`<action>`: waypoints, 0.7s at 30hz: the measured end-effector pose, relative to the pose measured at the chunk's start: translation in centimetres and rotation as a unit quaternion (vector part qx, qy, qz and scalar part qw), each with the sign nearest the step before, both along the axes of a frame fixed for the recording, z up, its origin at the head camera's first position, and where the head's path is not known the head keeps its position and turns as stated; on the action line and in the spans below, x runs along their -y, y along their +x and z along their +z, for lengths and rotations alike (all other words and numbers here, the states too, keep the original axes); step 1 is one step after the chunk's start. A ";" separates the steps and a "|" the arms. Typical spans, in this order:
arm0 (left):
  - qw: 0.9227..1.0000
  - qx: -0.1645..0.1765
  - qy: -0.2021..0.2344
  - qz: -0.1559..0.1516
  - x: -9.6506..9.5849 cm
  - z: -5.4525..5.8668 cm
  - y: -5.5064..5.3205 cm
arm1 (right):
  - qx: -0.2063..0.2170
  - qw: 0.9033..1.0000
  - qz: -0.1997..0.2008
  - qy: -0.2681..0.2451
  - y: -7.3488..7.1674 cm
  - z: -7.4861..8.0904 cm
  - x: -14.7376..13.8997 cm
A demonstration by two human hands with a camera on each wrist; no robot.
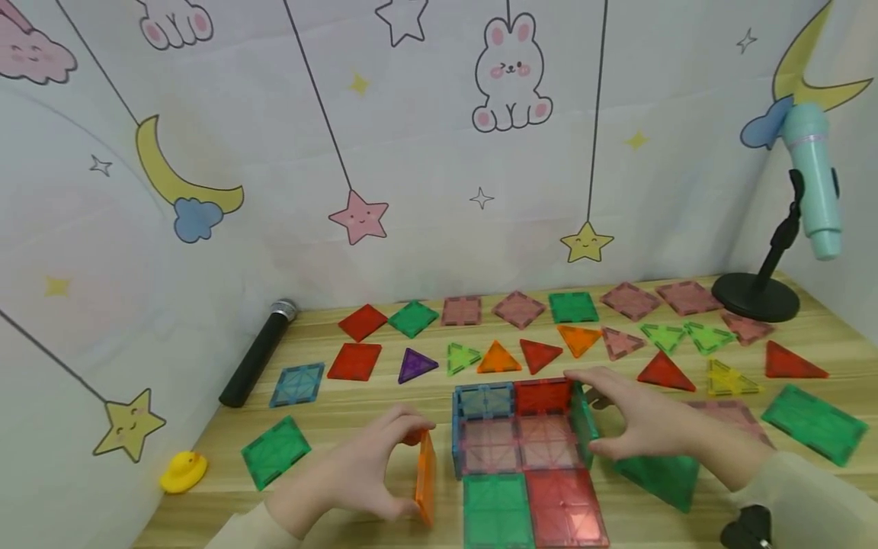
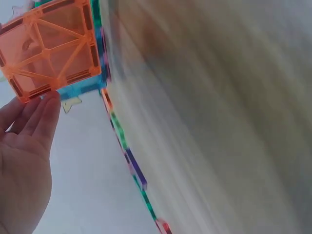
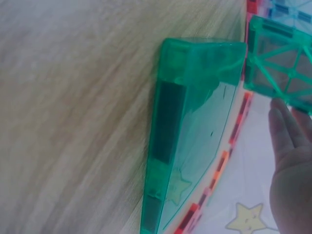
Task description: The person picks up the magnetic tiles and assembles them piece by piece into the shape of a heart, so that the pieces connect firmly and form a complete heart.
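My left hand pinches an orange square magnetic tile, held upright just left of a low tile box. Fingers and thumb of my right hand hold the edges of a green square tile, which stands as the box's right wall. A blue tile and a red tile form the back wall, and another blue tile stands on the left. Pink tiles make the floor inside. In front lie a flat green tile and a flat red tile.
Loose square and triangular tiles lie in rows behind the box. A large green tile sits under my right forearm. A black microphone and a yellow rubber duck are at left; a mint microphone on a stand is at right.
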State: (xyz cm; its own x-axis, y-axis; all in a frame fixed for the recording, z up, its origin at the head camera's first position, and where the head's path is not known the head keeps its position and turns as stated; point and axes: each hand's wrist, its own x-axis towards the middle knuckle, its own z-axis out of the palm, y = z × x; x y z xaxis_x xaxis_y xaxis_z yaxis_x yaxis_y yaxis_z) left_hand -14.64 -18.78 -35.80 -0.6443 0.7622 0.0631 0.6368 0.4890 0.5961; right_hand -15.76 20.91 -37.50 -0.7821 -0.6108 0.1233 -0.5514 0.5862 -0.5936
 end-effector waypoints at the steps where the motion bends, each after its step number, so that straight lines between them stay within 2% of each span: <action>1: 1.000 0.006 0.007 -0.012 -0.3 -0.1 0.1 | -0.001 1.000 -0.001 0.001 0.0 0.0 0.0; 5: 0.998 0.045 0.022 -0.044 -0.9 -0.6 0.5 | -0.002 1.000 -0.002 0.002 0.0 0.0 -0.1; 8: 0.994 0.091 0.027 -0.047 -1.2 -0.7 0.6 | -0.003 1.000 -0.003 0.002 0.0 0.0 0.0; 12: 0.989 0.133 0.039 -0.050 -1.4 -0.8 0.8 | -0.006 1.000 -0.005 0.003 -0.1 0.0 -0.1; 15: 0.988 0.133 0.047 -0.058 -1.6 -0.8 0.8 | -0.006 1.000 -0.006 0.003 -0.1 -0.1 -0.1; 21: 0.985 0.121 0.078 -0.096 -1.7 -0.8 1.0 | 0.004 1.000 -0.006 -0.003 -0.1 -0.1 0.0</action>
